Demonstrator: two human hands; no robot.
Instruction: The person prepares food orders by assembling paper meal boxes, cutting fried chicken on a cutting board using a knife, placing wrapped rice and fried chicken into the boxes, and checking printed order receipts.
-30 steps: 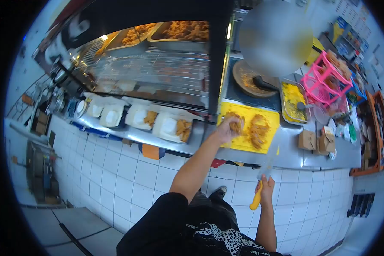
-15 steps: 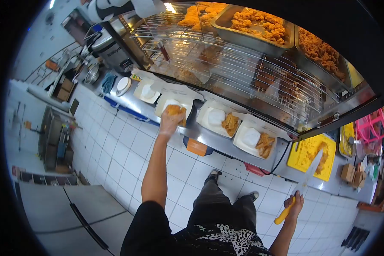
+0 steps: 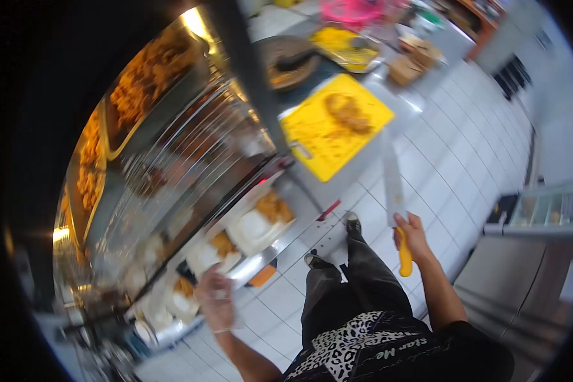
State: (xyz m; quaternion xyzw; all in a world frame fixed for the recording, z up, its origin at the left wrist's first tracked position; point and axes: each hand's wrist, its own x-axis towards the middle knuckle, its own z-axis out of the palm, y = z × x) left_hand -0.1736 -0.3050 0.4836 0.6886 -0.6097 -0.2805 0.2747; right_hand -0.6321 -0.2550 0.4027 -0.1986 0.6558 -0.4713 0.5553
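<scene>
My right hand grips the yellow handle of a large knife, its broad blade pointing away from me over the floor beside the counter. My left hand, in a clear plastic glove, hovers at the counter edge near the food boxes, fingers loosely apart and nothing visible in them. Fried chicken lies beside white rice in the nearest open box. A second box and a third box also hold chicken. On the yellow cutting board are a piece of fried chicken and crumbs.
A heated display case with wire racks and trays of fried chicken borders the counter on the left. Beyond the board are a round dark-rimmed pan or board, a yellow tray, small cardboard boxes and a pink basket.
My view has swung right toward the cutting board. The left hand has let go of the fried chicken, leaving it in a box, and has drawn away. The knife stays in my right hand.
</scene>
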